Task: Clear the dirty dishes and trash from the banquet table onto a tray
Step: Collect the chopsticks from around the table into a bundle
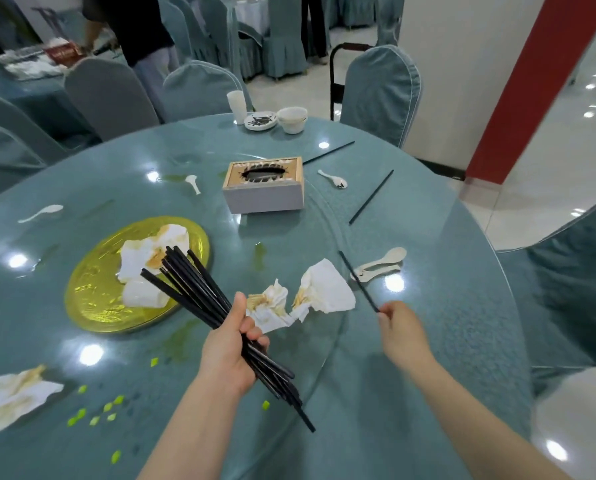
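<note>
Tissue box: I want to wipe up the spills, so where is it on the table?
In the head view the tissue box sits near the table's middle, beyond the crumpled napkins, with a white spoon to its right.

Covered chairs (379, 91), red pillar (539, 81)
</note>
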The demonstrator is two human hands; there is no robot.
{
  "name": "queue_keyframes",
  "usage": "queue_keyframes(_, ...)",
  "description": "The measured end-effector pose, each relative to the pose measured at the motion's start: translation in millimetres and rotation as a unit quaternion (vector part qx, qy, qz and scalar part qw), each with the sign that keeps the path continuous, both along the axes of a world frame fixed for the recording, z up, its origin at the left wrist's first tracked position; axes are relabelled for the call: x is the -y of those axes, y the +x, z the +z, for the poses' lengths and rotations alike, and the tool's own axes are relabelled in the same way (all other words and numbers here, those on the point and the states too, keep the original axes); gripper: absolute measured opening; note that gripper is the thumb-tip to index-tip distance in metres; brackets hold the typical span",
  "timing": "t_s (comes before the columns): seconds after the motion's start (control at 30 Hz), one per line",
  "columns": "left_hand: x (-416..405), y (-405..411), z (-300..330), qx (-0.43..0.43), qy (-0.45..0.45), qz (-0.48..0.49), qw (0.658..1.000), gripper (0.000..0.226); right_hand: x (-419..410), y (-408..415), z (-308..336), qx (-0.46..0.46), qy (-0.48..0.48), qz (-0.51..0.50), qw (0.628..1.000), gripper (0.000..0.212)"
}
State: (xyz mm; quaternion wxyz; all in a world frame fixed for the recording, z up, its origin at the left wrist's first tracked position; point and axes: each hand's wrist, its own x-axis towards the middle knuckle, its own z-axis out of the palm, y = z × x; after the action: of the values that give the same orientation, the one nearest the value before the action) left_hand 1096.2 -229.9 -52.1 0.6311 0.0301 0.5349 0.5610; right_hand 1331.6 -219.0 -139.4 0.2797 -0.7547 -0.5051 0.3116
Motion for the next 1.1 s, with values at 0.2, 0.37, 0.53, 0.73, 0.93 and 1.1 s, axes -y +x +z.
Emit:
queue_keyframes(0.2, 5, 10, 1, -0.014, -0.003, 0.003, 1.000, 0.024, 17, -81, 64, -0.209, 0.001, 0.109, 0.972, 0.023)
queue_keyframes(0.37, 5, 7, 1, -0.014, 0.026, 0.030, 0.999, 0.022, 23, -115, 82, -0.170, 0.000, 0.182, 0.968, 0.041)
queue_keyframes(0.53, 6, -6, 5, 0.003, 0.028, 0.080, 0.996, 0.019, 23, -140, 90, -0.185, 0.042, 0.164, 0.968, 0.031)
queue_keyframes(0.73, 0, -40, 14, -0.019, 0.018, 0.128, 0.991, 0.015, 9, -180, 96, -0.197, 0.067, 0.218, 0.953, 0.027)
queue_keyframes(0.93, -25, -105, 38, -0.059, 0.048, 0.141, 0.987, 0.018, -35, -231, 116, -0.201, 0.088, 0.284, 0.933, 0.019)
queue_keyframes(1.1, -39, -161, 52, -0.091, 0.040, 0.165, 0.981, 0.009, -79, -268, 110, -0.187, 0.094, 0.279, 0.937, 0.015)
